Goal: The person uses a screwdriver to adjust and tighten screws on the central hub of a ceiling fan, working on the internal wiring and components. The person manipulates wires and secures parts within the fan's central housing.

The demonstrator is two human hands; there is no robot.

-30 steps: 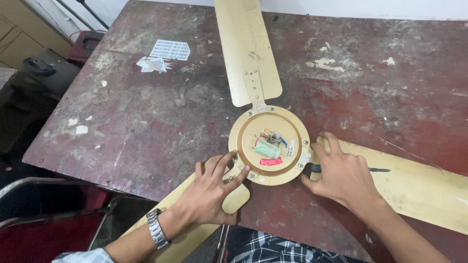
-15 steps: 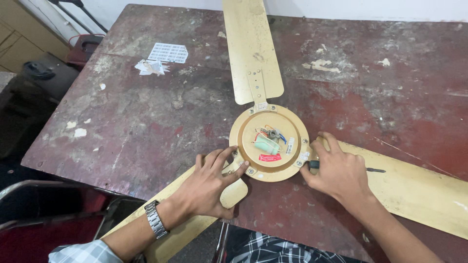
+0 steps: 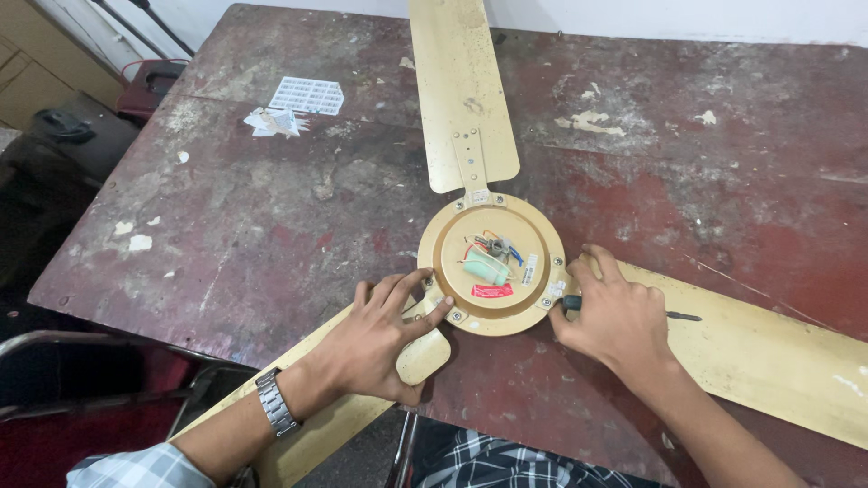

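A cream ceiling fan lies upside down on a worn dark red table [image 3: 271, 226]. Its round motor hub [image 3: 493, 264] shows wires, a pale green capacitor and a red label inside. One blade [image 3: 461, 90] points away from me, another [image 3: 768, 352] runs to the right, a third [image 3: 334, 416] comes toward me at lower left. My left hand [image 3: 384, 339] rests on the third blade's root, fingertips against the hub's rim. My right hand [image 3: 615, 316] grips a dark-handled screwdriver [image 3: 683, 316] at the hub's right edge, over the right blade.
Scraps of white printed paper [image 3: 294, 104] lie on the table's far left. Dark bags [image 3: 63, 136] sit on the floor to the left. A metal chair frame [image 3: 108, 348] stands at lower left by the table edge. A wristwatch [image 3: 274, 402] is on my left wrist.
The view has shifted slightly, so the fan sits a little further right and lower in frame. Both hands stay at the hub in nearly the same grip.
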